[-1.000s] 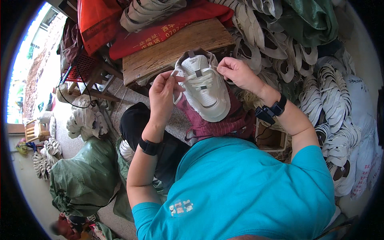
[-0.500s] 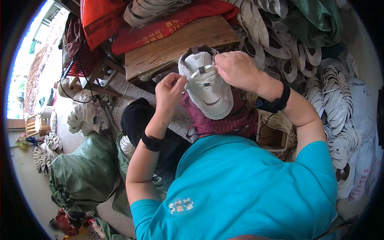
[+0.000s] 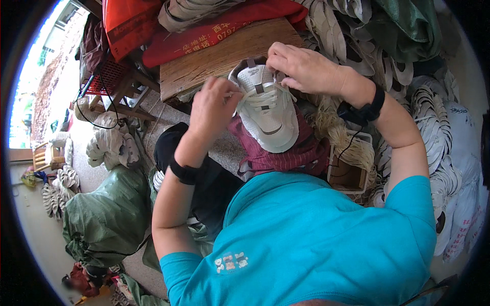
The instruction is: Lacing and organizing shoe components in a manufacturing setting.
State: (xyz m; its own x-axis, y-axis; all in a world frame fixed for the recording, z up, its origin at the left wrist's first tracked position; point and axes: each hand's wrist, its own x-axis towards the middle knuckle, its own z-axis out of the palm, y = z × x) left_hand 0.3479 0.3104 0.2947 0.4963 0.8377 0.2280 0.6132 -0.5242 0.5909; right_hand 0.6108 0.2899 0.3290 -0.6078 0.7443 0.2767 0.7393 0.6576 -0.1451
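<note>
A white shoe upper rests toe toward me on the dark red striped cloth over my lap. Pale shoelace runs across its eyelets below the tongue. At the shoe's left edge, my left hand is closed in a pinch on the lace. On the opposite side my right hand is closed too, its fingers by the upper eyelets with lace at the fingertips. The exact grip of each hand is partly hidden by the fingers.
A wooden bench stands just beyond the shoe, with a red bag on it. To the right are a white basket of laces and stacks of shoe uppers. Green sacks sit on the left floor.
Both hands have shifted, the left leftward and slightly up, the right upward. More lace now lies across the front of the shoe upper, which has barely moved.
</note>
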